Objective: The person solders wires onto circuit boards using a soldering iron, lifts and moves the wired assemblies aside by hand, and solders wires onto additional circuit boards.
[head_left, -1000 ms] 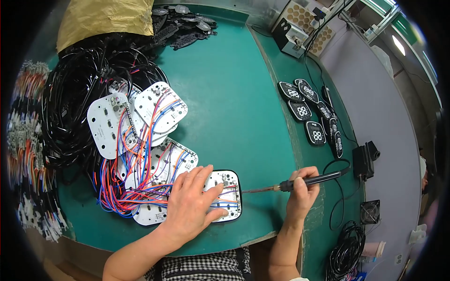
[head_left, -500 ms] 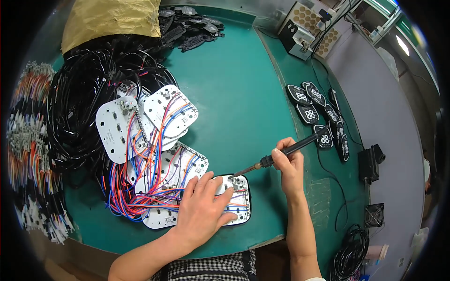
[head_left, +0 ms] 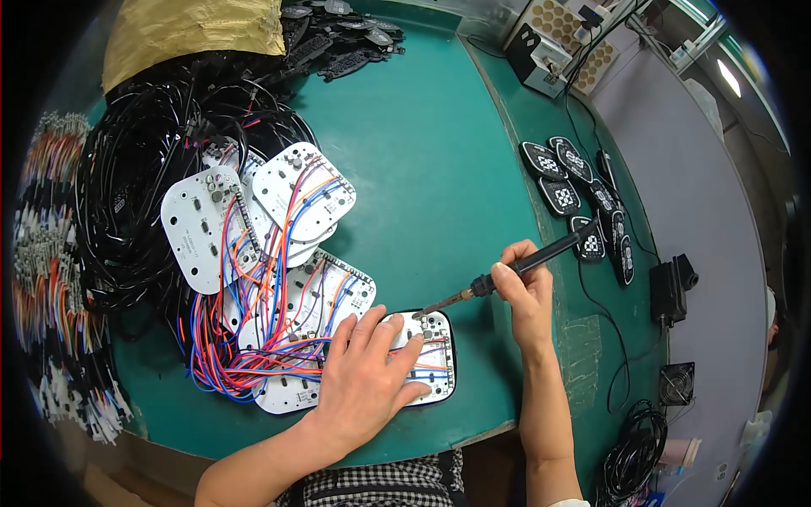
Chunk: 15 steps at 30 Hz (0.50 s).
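Note:
My left hand (head_left: 365,359) lies spread over a white circuit board (head_left: 435,359) in a black-rimmed case, pressing on its middle with fingers stretched out. Between my right thumb and fingers is the black handle of a soldering iron (head_left: 480,286), gripped like a pen by my right hand (head_left: 525,296). The iron slants down to the left, its tip at the board's far edge, just beyond my left fingertips; whether it touches is too small to tell. Red, blue and purple wires (head_left: 228,359) run from the board under my left hand to the left.
More wired white boards (head_left: 198,228) are heaped at the left, beside coiled black cables (head_left: 127,194) and bundled connector wires (head_left: 51,287). Black plastic parts (head_left: 351,61) lie at the back. On the right are small display panels (head_left: 562,196), a black iron holder (head_left: 669,291) and a fan (head_left: 676,384).
The whole view has shifted slightly. My left hand stays on the board and the soldering iron is still held at the board's far edge, with little visible movement.

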{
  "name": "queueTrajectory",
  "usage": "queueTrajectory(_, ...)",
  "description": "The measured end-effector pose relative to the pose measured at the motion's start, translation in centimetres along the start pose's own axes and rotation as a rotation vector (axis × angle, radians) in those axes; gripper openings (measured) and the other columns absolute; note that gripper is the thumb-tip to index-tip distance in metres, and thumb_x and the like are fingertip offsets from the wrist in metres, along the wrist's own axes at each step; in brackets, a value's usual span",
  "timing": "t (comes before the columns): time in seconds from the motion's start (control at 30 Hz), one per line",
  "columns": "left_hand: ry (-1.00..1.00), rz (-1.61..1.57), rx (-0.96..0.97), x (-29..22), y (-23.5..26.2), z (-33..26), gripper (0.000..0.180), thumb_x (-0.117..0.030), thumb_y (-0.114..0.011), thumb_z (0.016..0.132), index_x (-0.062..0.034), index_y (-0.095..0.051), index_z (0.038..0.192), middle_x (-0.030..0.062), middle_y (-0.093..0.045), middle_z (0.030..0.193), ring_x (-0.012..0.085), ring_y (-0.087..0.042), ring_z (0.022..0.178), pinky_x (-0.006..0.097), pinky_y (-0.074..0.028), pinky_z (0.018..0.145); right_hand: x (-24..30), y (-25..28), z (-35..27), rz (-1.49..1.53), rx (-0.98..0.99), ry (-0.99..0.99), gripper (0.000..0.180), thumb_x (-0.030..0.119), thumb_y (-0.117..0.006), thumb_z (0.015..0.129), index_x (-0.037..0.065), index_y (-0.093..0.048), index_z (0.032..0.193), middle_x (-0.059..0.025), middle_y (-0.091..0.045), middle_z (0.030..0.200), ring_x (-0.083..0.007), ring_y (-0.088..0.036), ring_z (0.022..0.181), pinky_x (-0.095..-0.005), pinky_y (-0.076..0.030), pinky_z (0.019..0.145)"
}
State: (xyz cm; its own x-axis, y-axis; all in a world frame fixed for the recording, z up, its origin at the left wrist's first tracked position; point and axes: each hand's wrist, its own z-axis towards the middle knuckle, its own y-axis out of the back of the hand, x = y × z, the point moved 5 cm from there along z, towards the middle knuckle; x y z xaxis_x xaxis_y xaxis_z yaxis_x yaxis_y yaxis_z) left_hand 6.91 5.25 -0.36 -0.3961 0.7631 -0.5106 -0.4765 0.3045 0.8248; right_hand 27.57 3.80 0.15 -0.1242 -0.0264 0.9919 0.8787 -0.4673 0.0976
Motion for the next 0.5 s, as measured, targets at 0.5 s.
queueTrajectory(0.5,-0.003,-0.004,0.002,-0.11,-0.04,0.07,0.054,-0.034,-0.075,0.065,-0.0077,-0.06,0.109,0.013,-0.05,0.113,0.0346,-0.044,0.114,0.048,-0.034,0.095,0.28,0.07,-0.16,-0.052,-0.008,0.041,0.019,0.016,-0.063,0.081,0.005,-0.048,0.085,0.0042,-0.046,0.069,-0.0029,-0.041,0.063,-0.0193,-0.031,0.054)
